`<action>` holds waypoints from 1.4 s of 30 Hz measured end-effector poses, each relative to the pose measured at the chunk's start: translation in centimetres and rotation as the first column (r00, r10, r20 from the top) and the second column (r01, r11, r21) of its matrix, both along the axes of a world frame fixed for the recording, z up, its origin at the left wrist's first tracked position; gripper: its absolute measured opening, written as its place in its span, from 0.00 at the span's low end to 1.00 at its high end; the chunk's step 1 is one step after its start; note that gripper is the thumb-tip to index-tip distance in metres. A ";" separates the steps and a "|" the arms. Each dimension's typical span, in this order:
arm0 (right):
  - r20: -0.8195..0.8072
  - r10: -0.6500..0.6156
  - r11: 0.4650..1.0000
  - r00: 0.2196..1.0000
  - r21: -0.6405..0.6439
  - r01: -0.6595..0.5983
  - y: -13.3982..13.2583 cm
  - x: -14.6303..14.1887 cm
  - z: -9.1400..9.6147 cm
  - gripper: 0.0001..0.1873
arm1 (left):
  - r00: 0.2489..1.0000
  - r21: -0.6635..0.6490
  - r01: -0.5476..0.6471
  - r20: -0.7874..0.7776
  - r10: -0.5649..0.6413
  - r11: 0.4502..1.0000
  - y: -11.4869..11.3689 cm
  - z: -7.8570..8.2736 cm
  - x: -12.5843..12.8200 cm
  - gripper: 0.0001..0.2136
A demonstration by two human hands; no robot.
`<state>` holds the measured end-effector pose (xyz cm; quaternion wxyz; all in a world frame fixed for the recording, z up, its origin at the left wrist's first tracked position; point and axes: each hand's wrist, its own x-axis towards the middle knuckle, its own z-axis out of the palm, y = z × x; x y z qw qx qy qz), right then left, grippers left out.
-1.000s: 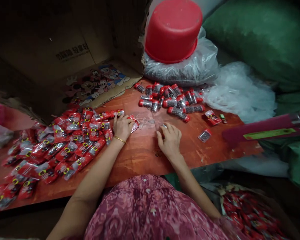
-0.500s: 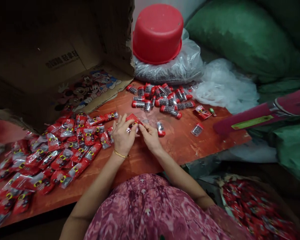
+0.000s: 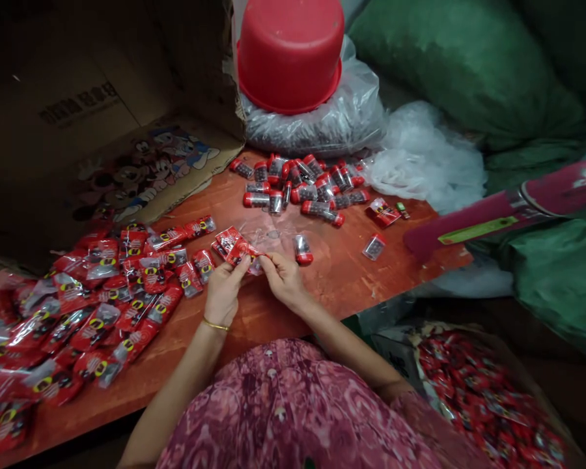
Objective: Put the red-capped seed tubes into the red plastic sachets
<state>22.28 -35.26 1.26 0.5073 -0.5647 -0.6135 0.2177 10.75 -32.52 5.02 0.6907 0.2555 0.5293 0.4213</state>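
Note:
Between my two hands is a small red printed packet (image 3: 242,250), pinched by the fingers of both. My left hand (image 3: 226,286) grips its near left part, thumb on top. My right hand (image 3: 283,279) pinches the right end with thumb and forefinger. Just behind it lies another red packet, partly covered. Many red and clear packets (image 3: 102,326) are heaped to the left of my left hand. A single small clear tube with a red cap (image 3: 303,249) lies beyond my right hand. More such tubes (image 3: 305,185) are piled farther back.
An open cardboard box (image 3: 195,182) stands on the left of the red tabletop (image 3: 351,280). A red basin (image 3: 293,52) sits upside down on a clear bag (image 3: 317,130). At right are a pink pole (image 3: 493,215) and green sacks (image 3: 469,65); below, a sack of red packets (image 3: 478,397).
The view has shifted, so the scene sits further left. My left hand has turned from fingers spread over the packet to a thumb pinch at its near side. The packet now shows more fully.

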 end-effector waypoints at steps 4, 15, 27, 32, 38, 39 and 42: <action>0.442 0.155 0.983 0.883 0.016 -0.181 1.1 6.7 1.0 0.15 | 1.000 -0.060 0.017 -0.004 -0.018 0.998 0.6 0.2 -0.9 0.19; 0.767 0.406 0.913 0.497 -0.325 -0.245 -0.2 11.9 1.1 0.17 | 0.987 -0.167 0.136 0.110 -0.119 0.977 0.1 0.3 -0.8 0.10; 0.587 0.080 0.997 0.805 -0.052 -0.061 -4.5 9.2 -0.3 0.21 | 0.991 -0.155 0.130 0.064 -0.122 0.979 -0.9 0.0 -0.6 0.16; 0.433 0.090 0.992 0.897 0.044 -0.121 -5.7 6.1 2.1 0.20 | 0.998 -0.107 0.062 0.029 -0.059 0.992 -1.0 0.9 -0.2 0.19; 0.417 0.094 0.991 0.904 0.046 -0.125 -6.0 5.0 2.8 0.19 | 0.997 -0.062 0.071 0.014 -0.070 0.996 -1.0 1.0 0.0 0.19; 0.421 0.092 0.992 0.903 0.035 -0.118 -5.9 5.0 2.7 0.19 | 0.997 -0.052 0.077 -0.003 -0.077 0.996 -1.0 0.8 0.0 0.19; 0.428 0.094 0.993 0.899 0.025 -0.116 -5.9 4.9 2.7 0.19 | 0.995 -0.012 0.089 -0.049 -0.089 0.996 -1.0 0.3 -0.1 0.20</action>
